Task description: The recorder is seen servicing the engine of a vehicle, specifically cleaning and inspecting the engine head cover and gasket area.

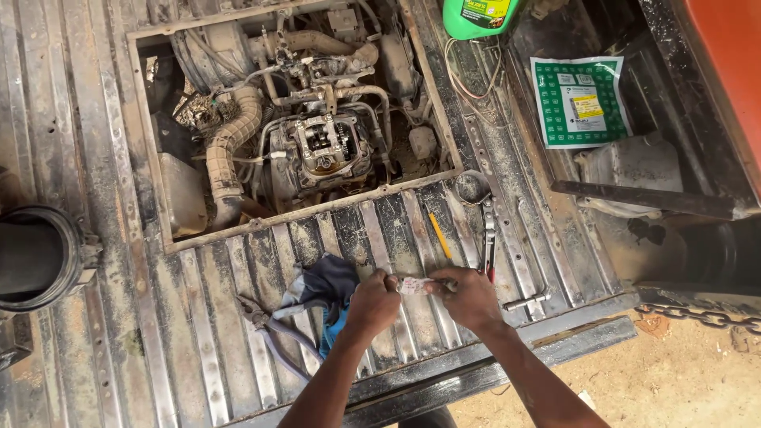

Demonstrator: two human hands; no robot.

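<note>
Small packet, contents unclear.
We pinch small packet (414,285) w/ left hand (372,303) & right hand (469,297); pliers (273,329) left.

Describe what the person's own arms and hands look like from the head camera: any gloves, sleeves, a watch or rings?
Both hands, the left hand and the right hand, are bare: no gloves. Both forearms are uncovered up to the bottom edge of the picture, with no sleeve or cuff in view. No watch, bracelet or ring shows on either wrist or on the fingers that can be seen. No markings are visible.
</note>
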